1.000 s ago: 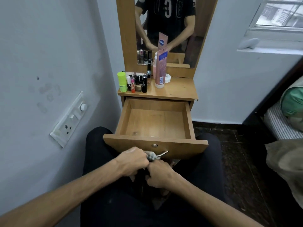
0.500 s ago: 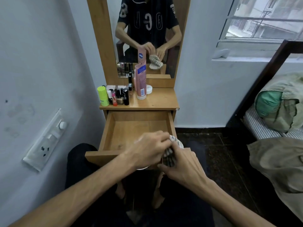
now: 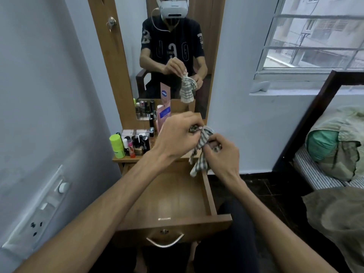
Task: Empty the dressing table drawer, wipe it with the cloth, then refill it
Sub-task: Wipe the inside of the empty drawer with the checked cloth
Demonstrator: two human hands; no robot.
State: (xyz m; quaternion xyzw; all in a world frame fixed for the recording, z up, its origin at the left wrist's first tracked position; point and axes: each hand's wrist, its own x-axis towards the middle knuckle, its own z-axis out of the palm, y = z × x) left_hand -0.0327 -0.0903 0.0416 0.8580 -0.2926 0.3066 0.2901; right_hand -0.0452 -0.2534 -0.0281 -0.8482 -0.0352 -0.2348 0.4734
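Both my left hand [image 3: 178, 135] and right hand [image 3: 217, 152] pinch the cloth [image 3: 200, 152] (still bunched); swinging it could topple the bottles [image 3: 137, 143].

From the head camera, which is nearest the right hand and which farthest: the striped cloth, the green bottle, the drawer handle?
1. Striped cloth: gripped in the right hand.
2. Green bottle: left, on the tabletop.
3. Drawer handle: below, on the open drawer's front.
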